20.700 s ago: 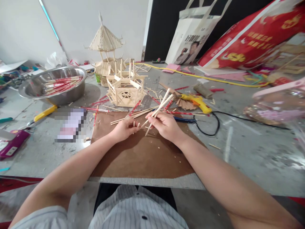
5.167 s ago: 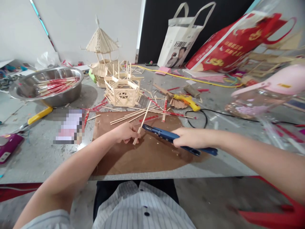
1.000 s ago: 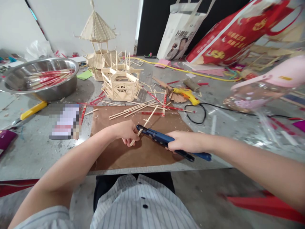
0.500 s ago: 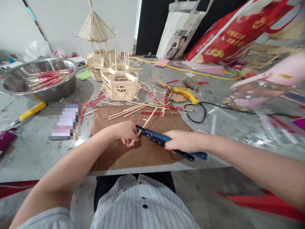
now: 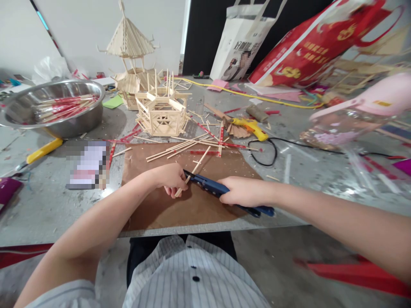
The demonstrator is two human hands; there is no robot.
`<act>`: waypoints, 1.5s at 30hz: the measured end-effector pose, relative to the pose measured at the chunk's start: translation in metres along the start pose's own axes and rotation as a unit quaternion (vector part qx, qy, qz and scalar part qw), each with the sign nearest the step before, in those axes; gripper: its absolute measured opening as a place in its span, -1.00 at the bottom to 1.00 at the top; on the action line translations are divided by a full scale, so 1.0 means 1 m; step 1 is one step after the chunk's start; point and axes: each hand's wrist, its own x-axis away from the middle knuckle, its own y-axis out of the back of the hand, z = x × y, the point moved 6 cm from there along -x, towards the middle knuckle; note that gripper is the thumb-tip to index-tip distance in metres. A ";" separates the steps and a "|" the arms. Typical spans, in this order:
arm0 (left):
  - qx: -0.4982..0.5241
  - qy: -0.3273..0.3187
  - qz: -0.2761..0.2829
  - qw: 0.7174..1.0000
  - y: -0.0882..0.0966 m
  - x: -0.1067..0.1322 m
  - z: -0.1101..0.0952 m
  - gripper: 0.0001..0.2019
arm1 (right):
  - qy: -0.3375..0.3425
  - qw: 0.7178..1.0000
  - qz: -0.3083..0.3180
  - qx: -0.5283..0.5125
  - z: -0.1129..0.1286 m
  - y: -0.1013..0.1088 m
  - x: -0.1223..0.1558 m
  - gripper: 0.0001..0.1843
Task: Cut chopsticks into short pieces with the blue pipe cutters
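Observation:
My left hand [image 5: 173,177] is closed around the lower part of a thin wooden stick [image 5: 201,161], which slants up and away over the brown paper mat [image 5: 147,214]. In my right hand [image 5: 239,190] are the blue handles of a hand cutter [image 5: 208,185]. The cutter's dark jaws lie across the stick, right beside my left fingertips. Whether the blade has bitten into the wood is too small to tell. Several loose sticks [image 5: 173,149] lie crossed at the mat's far edge. Behind them stands a partly built hexagonal stick model [image 5: 163,117].
A taller pagoda model [image 5: 130,42] stands at the back. To the left are a steel bowl [image 5: 93,115] with wrapped sticks, a yellow-handled tool [image 5: 45,150] and a blurred phone [image 5: 88,164]. On the right lie a yellow glue gun [image 5: 255,128], its black cord and a pink-lidded container [image 5: 369,102].
The cutter's handles have drawn slightly closer together, and my right hand has shifted a little to the left. My left hand and the stick have hardly moved.

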 end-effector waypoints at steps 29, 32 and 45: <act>0.013 0.016 -0.011 1.000 0.003 -0.001 0.002 -0.88 | -0.091 0.994 -0.040 -0.034 0.000 -0.004 -0.008 -0.69; 0.018 0.014 -0.007 1.000 0.003 0.000 0.001 -0.87 | -0.095 0.994 -0.041 -0.027 0.001 -0.004 -0.008 -0.70; 0.015 0.014 -0.009 1.000 0.004 0.001 0.002 -0.87 | -0.087 0.994 -0.067 0.003 0.001 -0.002 -0.008 -0.71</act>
